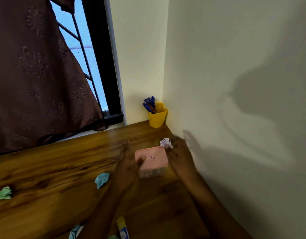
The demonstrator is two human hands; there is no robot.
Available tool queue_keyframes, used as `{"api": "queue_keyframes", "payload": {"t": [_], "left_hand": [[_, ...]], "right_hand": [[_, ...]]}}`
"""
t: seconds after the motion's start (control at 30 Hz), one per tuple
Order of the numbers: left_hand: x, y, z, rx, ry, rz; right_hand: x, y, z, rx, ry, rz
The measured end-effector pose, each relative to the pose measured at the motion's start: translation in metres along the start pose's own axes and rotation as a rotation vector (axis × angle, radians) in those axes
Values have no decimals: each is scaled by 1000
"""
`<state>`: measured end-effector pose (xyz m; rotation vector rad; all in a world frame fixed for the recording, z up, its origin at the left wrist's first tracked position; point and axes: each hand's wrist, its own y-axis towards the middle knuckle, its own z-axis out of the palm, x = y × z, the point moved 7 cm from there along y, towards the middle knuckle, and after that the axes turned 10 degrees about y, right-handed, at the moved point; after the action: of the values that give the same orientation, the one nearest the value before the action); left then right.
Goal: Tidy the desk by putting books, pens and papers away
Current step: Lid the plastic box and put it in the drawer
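Steadying the small square pink-lidded plastic box (151, 157) on the brown wooden desk (62, 169) near the wall: left hand (128, 163) clamps its side, thumb on lid. Right hand (178, 152) blurred beside the crumpled white paper ball (166, 142); fingers' state unclear. Advice: pinch the paper cleanly, keep the box still.

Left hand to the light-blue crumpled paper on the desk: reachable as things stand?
Probably yes. The light-blue crumpled paper lies on the wooden desk just to the left of the left hand, with nothing between them. That hand touches the pink lidded box, so it must leave that first.
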<state>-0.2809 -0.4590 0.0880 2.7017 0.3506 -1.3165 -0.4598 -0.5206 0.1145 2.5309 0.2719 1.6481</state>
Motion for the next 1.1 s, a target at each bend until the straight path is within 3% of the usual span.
{"api": "queue_keyframes", "payload": {"t": [0.07,0.17,0.23,0.33,0.4,0.47,0.6,0.83,0.97,1.1], "left_hand": [[-18,10,-23,-162,34,84],[-48,28,-40,-354,280,214],[-47,40,-21,-282,501,195],[-10,46,21,32,607,2],[-5,50,22,46,648,-12],[-16,53,9,-49,663,39],[-24,29,12,-82,596,96],[-3,18,34,-19,310,125],[16,2,34,-51,-279,-141],[21,-20,37,-53,-413,-308]], "right_hand": [[27,12,-18,-70,-22,-95],[47,22,-16,-64,-60,-196],[30,21,15,80,-178,-173],[-15,12,53,321,-436,-79],[-17,14,56,352,-490,-87],[-3,13,50,313,-461,-146],[4,3,45,189,-360,-205],[-25,-6,60,309,-206,-84],[-36,-16,48,169,258,205],[-43,-38,49,51,536,362]]}}
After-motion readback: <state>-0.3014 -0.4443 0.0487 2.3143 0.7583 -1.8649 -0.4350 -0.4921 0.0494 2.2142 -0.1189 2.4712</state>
